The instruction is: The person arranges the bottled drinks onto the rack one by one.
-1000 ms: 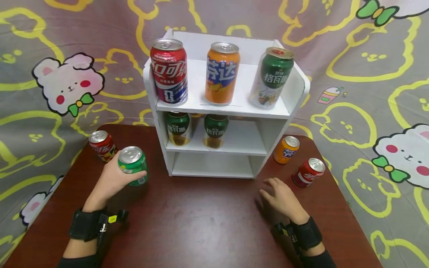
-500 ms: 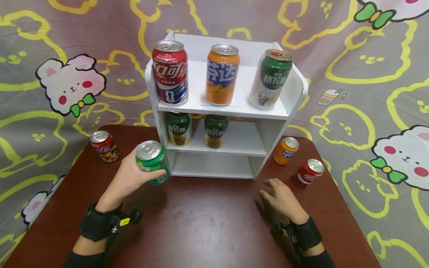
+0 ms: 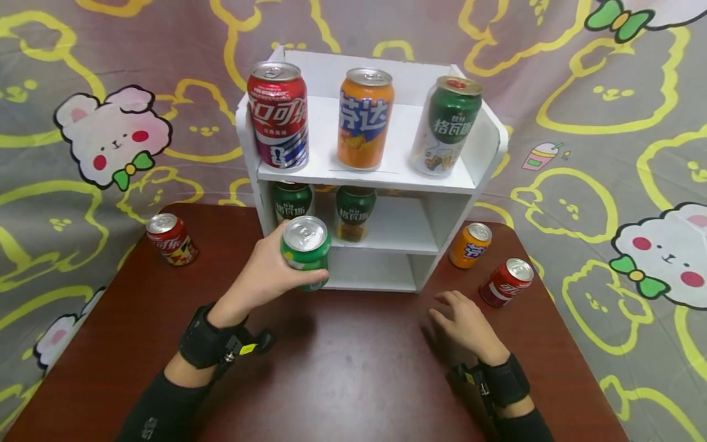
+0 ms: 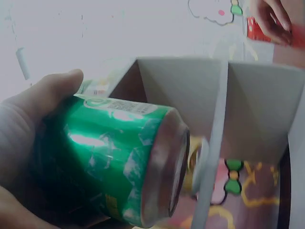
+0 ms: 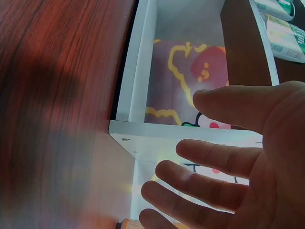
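Filling the curled left grip [image 3: 265, 273]: green can [image 3: 305, 253], clasped round its side, before the shelf [image 3: 400, 233], left of centre. Likely stiff, slick, dentable; best taken mid-body. Right grip [image 3: 466, 325]: loosely spread, holding nothing.

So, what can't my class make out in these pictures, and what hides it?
Head view: most fingers of the left hand, behind the green can it holds.
Head view: the base of the left middle-shelf can, behind the green can.
Head view: the lid of the right middle-shelf can, behind the top shelf.
Left wrist view: most of the red can, behind the right hand.
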Action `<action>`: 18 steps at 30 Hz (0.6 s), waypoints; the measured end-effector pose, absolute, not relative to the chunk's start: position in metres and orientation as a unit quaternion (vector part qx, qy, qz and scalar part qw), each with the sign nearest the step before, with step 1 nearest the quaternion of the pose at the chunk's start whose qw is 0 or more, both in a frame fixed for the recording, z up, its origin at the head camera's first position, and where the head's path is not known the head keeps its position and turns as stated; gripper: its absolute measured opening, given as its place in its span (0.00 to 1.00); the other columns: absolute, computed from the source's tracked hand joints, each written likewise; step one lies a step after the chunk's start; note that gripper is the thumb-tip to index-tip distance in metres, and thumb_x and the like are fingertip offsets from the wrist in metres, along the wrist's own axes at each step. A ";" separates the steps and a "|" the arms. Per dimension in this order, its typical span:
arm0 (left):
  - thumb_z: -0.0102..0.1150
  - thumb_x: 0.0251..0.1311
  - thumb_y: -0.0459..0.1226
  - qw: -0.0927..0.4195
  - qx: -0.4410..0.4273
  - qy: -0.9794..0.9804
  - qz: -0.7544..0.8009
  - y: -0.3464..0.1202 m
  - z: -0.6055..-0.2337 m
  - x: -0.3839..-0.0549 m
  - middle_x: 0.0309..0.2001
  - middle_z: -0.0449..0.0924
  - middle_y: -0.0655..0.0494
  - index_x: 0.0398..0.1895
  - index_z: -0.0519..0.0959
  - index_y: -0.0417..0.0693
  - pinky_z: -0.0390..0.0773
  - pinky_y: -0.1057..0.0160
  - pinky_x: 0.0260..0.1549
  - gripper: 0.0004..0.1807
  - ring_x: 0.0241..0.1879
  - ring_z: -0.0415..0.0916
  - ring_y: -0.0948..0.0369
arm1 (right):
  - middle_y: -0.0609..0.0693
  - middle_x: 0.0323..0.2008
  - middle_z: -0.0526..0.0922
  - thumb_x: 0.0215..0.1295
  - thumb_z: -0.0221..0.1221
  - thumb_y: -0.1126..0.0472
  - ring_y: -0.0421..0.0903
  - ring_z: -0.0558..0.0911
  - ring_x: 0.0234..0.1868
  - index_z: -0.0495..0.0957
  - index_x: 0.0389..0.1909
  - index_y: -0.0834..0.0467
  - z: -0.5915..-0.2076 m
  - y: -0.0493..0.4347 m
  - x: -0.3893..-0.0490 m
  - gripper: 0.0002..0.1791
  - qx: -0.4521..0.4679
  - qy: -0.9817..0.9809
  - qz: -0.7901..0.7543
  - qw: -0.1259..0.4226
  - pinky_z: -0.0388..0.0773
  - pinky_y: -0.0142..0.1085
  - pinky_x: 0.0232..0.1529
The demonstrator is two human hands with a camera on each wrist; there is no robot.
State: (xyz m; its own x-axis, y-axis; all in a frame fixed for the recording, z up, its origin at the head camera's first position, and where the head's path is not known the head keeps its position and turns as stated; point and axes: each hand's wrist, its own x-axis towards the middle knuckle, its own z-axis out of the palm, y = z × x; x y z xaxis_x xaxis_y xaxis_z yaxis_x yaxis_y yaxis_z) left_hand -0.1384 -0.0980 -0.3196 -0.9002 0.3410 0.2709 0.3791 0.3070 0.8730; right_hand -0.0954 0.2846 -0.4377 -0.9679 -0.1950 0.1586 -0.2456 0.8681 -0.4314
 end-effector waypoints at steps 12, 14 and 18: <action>0.78 0.38 0.43 -0.010 -0.269 -0.777 -0.569 -0.040 -0.307 -0.138 0.47 0.77 0.59 0.57 0.67 0.50 0.76 0.57 0.45 0.40 0.45 0.75 0.62 | 0.57 0.41 0.79 0.60 0.64 0.57 0.51 0.79 0.41 0.77 0.47 0.66 -0.437 0.288 -0.099 0.19 0.118 -0.963 0.236 0.055 0.77 0.49 0.42; 0.78 0.38 0.42 -0.009 -0.271 -0.775 -0.571 -0.029 -0.306 -0.139 0.47 0.77 0.60 0.57 0.67 0.50 0.76 0.58 0.45 0.41 0.45 0.76 0.63 | 0.57 0.41 0.79 0.60 0.64 0.57 0.51 0.79 0.41 0.77 0.47 0.66 -0.437 0.287 -0.099 0.19 0.117 -0.962 0.239 0.055 0.78 0.49 0.42; 0.79 0.36 0.44 0.003 -0.268 -0.783 -0.561 -0.008 -0.308 -0.144 0.46 0.78 0.60 0.57 0.68 0.51 0.75 0.59 0.44 0.41 0.44 0.76 0.63 | 0.57 0.41 0.79 0.60 0.63 0.57 0.52 0.80 0.41 0.77 0.47 0.66 -0.439 0.287 -0.099 0.19 0.115 -0.961 0.244 0.052 0.78 0.48 0.41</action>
